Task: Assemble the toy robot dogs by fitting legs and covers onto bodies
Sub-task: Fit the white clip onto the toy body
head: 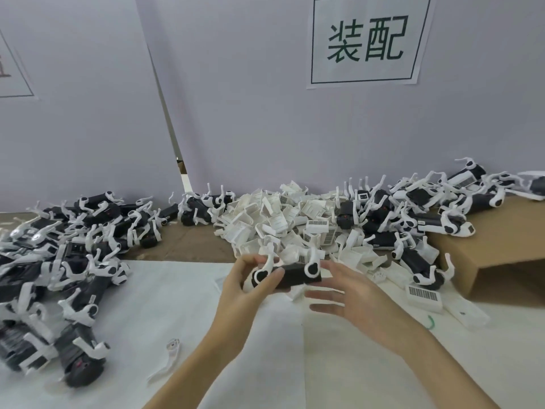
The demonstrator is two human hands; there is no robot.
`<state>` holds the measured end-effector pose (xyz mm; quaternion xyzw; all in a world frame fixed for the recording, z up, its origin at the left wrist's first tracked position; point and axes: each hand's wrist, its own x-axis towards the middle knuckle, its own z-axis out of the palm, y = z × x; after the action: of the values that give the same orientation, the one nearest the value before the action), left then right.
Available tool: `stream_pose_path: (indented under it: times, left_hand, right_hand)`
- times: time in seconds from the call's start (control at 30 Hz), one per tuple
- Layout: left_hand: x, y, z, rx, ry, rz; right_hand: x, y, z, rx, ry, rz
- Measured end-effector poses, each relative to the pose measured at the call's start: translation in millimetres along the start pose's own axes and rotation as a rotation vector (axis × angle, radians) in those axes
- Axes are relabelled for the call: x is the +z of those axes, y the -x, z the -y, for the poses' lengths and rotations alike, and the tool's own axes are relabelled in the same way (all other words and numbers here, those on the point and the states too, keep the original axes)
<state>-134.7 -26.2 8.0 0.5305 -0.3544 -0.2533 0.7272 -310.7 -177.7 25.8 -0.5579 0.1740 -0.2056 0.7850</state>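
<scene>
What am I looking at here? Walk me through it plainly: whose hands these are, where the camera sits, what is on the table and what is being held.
There is no machine here, only a person working with bare hands. The single picture comes from a camera worn on the person's head, looking forward and down.

The left hand grips a black toy dog body with white legs. The right hand is beside it with fingers straight, holding nothing.

On the white table covering lie a pile of assembled black-and-white toy dogs on the left, a heap of white plastic covers in the middle, and more dogs on the right, some on a brown cardboard box. One loose white leg lies near the left forearm. A paper sign hangs on the wall.
</scene>
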Motion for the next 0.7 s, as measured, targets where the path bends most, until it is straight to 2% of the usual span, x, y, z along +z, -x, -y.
stream_pose_path:
  times: [0.07, 0.1, 0.23, 0.37, 0.5, 0.7]
  left_hand:
    - [4, 4, 2, -0.041, -0.003, 0.062]
    - [7, 6, 4, -0.052, -0.008, 0.087]
    - [19, 14, 10, -0.093, 0.018, 0.104]
    - [26, 18, 12, -0.161, 0.059, 0.076]
    - [21, 17, 12, -0.153, -0.126, 0.101]
    - [9, 11, 7, -0.180, -0.092, 0.124]
  right_hand:
    - [6, 3, 3, -0.023, 0.013, 0.082]
    - [9, 5, 3, -0.071, 0.040, 0.067]
    - [16, 9, -16, -0.234, 0.057, -0.207]
    - [17, 7, -33, -0.261, -0.017, -0.401]
    - [19, 10, -39, -0.211, 0.009, -0.378]
    - [23, 21, -29, -0.200, 0.107, -0.290]
